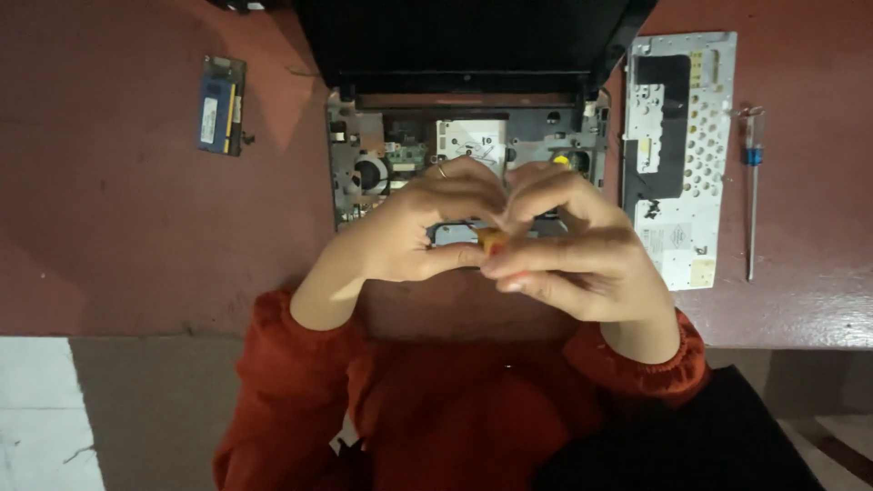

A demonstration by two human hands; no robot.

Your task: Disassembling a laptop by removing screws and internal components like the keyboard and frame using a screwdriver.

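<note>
Bits around the opened laptop

A memory module lies well left of it; a metal keyboard plate just right, a screwdriver, seemingly blue-collared, farther right.

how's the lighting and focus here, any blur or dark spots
Head view: dim, warm light with a reddish cast over the table; the laptop screen at the top is near black, no detail; the left hand and right hand are slightly soft, and the small orange piece pinched between them is too blurred to identify; the screwdriver reads clearly.
</note>
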